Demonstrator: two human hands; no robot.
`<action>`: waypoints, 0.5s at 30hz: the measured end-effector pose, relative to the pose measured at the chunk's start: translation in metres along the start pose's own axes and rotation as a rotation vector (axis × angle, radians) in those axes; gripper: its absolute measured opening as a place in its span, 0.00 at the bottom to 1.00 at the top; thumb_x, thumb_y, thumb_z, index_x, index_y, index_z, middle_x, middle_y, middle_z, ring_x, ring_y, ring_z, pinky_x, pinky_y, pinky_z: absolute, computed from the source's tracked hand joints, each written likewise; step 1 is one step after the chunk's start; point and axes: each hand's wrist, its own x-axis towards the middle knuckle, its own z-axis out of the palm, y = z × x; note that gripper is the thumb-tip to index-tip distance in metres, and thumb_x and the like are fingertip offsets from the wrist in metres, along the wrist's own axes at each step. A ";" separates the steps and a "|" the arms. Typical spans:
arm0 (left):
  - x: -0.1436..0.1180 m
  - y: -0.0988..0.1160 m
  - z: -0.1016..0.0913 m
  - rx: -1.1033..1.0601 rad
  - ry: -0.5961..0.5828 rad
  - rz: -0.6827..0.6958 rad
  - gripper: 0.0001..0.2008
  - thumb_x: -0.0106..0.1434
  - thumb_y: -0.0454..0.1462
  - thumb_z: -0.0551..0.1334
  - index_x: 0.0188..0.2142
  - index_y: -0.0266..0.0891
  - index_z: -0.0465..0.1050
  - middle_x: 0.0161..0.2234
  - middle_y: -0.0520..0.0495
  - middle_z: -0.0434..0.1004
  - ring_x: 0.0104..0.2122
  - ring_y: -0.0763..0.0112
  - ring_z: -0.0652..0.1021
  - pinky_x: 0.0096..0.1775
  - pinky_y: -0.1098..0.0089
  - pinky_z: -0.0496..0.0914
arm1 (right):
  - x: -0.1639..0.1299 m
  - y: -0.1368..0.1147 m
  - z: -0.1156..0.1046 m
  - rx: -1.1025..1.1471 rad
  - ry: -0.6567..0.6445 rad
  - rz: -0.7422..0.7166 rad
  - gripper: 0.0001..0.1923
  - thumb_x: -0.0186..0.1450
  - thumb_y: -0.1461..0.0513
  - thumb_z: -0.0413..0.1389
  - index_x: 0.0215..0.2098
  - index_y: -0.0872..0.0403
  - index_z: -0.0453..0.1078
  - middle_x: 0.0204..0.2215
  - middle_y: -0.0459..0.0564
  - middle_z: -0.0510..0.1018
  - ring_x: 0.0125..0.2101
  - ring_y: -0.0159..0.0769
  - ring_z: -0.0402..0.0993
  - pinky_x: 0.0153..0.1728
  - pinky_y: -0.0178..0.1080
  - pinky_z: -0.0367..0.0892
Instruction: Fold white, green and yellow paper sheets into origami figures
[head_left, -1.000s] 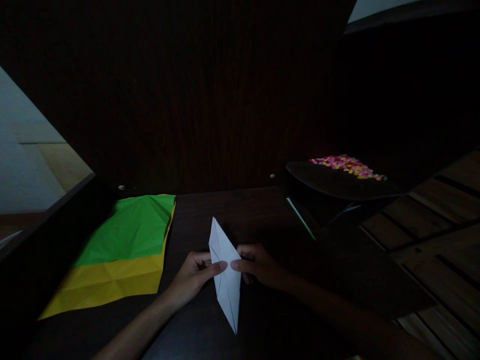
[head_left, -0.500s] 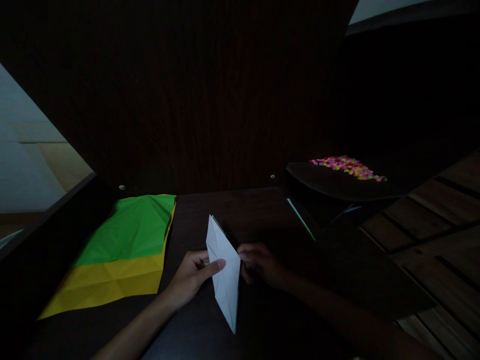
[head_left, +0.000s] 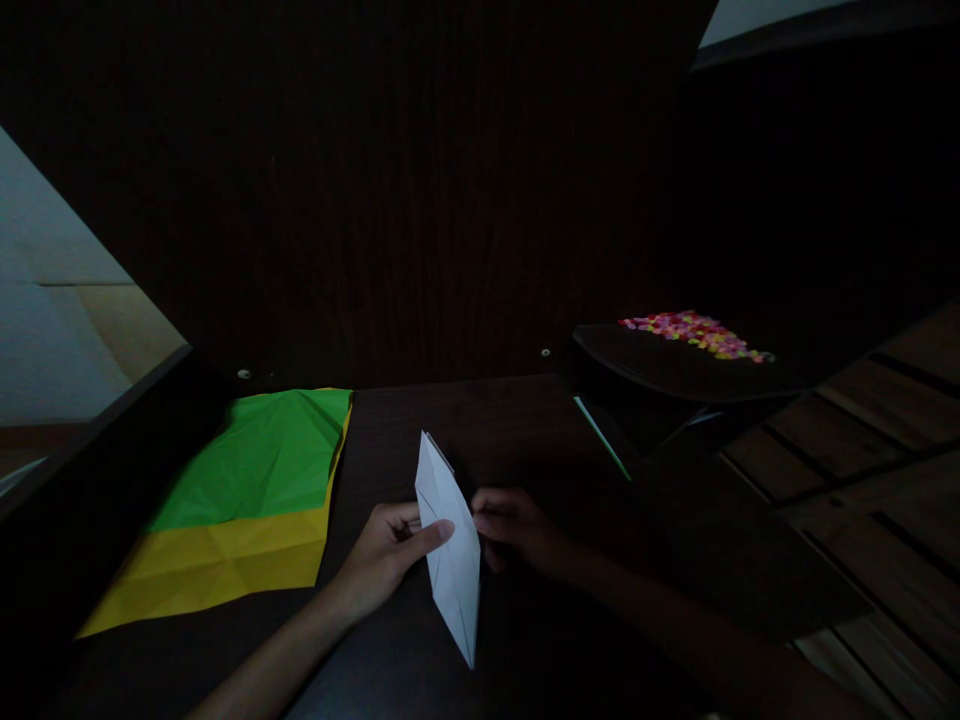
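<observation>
A folded white sheet of paper, long and pointed at both ends with crease lines across it, is held up over the dark table. My left hand grips it from the left, thumb on the near face and fingers behind. At its right edge is my right hand, with fingers curled and thumb and forefinger pinched against the paper's side corner. Part of the right fingertips is hidden behind the paper.
Green paper lies over creased yellow paper on the left of the table. A thin pale strip lies to the right. Small pink, red and yellow pieces are heaped on a dark curved shelf. A dark panel rises behind.
The folded paper has turned slightly and its right side now bows toward the right hand. The right hand has shifted a little left along with the edge. The left hand keeps its hold.
</observation>
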 end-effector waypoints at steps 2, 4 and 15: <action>0.000 0.000 0.001 0.012 -0.008 0.013 0.15 0.56 0.45 0.67 0.31 0.33 0.80 0.27 0.47 0.81 0.28 0.65 0.77 0.32 0.70 0.69 | 0.000 -0.001 0.001 -0.022 0.004 0.006 0.21 0.57 0.47 0.61 0.25 0.56 0.65 0.17 0.41 0.68 0.14 0.25 0.63 0.15 0.29 0.57; 0.000 0.001 0.001 0.030 -0.009 0.024 0.15 0.56 0.45 0.67 0.31 0.33 0.80 0.27 0.47 0.81 0.27 0.66 0.77 0.31 0.71 0.69 | 0.000 0.000 0.003 -0.051 0.010 0.012 0.21 0.56 0.47 0.61 0.25 0.56 0.65 0.17 0.40 0.68 0.14 0.25 0.63 0.15 0.29 0.57; -0.001 0.002 0.004 0.011 -0.119 0.067 0.16 0.58 0.45 0.66 0.34 0.33 0.80 0.29 0.45 0.82 0.29 0.65 0.78 0.33 0.70 0.70 | 0.001 0.011 0.005 -0.184 0.059 -0.011 0.20 0.58 0.49 0.60 0.22 0.55 0.62 0.12 0.38 0.65 0.12 0.24 0.60 0.13 0.27 0.54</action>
